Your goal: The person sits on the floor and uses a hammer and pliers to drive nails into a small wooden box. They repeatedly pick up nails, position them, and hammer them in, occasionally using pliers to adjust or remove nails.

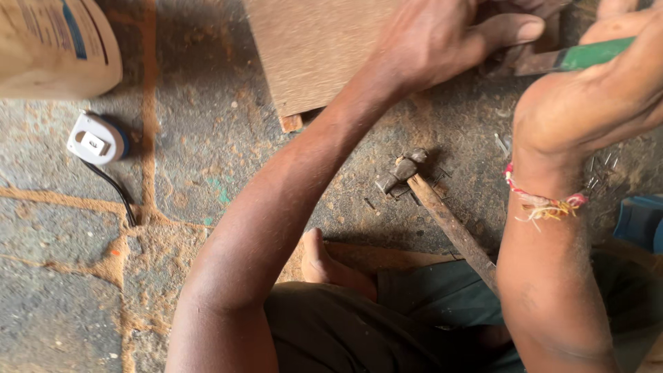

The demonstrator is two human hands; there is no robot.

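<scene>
Closest to the camera is the person's own dark-clothed lap, with a bare foot tucked just below the left forearm. Between the two forearms lies a small steel-headed hammer with a rough wooden handle, its head on the dusty stone floor and its handle running back toward the lap; neither hand touches it. A red and yellow thread band circles the right wrist, and loose thin nails lie scattered on the floor just beside that wrist and around the hammer head.

Further out, the left hand rests palm down on the near right edge of a flat brown wooden board, fingers spread and thumb stretched toward the right hand – it presses the board rather than gripping anything. The right hand is closed around a green-handled tool whose dark metal blade points at the spot under the left thumb; the tip is hidden, so whether it touches the wood cannot be told.

Judging from this, the step in hand is working the blade at the board's edge – steady holding pressure from the left hand seems called for.

Far off to the left of the left arm sit a white round plug adapter with a black cord and a cream plastic container.
</scene>
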